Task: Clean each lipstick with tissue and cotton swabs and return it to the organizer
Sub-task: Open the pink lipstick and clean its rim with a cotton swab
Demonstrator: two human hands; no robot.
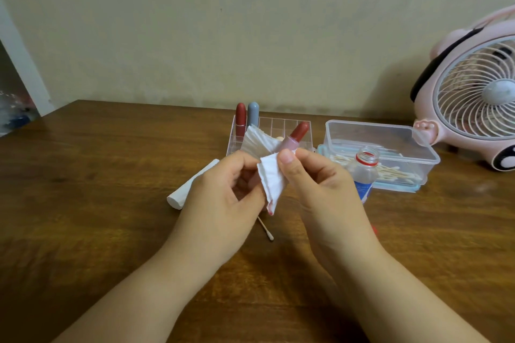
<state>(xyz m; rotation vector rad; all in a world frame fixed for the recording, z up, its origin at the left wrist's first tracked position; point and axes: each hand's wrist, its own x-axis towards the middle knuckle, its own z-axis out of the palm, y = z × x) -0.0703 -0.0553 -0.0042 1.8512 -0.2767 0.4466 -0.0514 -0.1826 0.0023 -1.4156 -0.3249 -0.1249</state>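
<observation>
The wooden table (83,175) took up most of the shot, with a pink fan (471,97) sitting far right against the wall. Left of the fan was a clear plastic box (390,136) with cotton swabs (390,172) in it, and a small open bottle (365,170) stood just in front of that. Far middle was the clear organizer (276,125), two lipsticks (246,117) already standing in its far left corner. A white roll of tissue (192,185) lay on the table left of the hands, and one loose swab (266,230) lay on the near side, under them.

Both hands were up close together over the table. The left hand (220,195) gripped the tissue (271,181), which had a red smear at its bottom corner. The right hand (320,178) pinched the lipstick (296,135) through the tissue, cap end angled up and to the far right.

Looked like the wiping step on this tube. Next I'd guess finish the wipe, then drop it upright into an empty organizer slot, which needs a careful aim into those small cells.
</observation>
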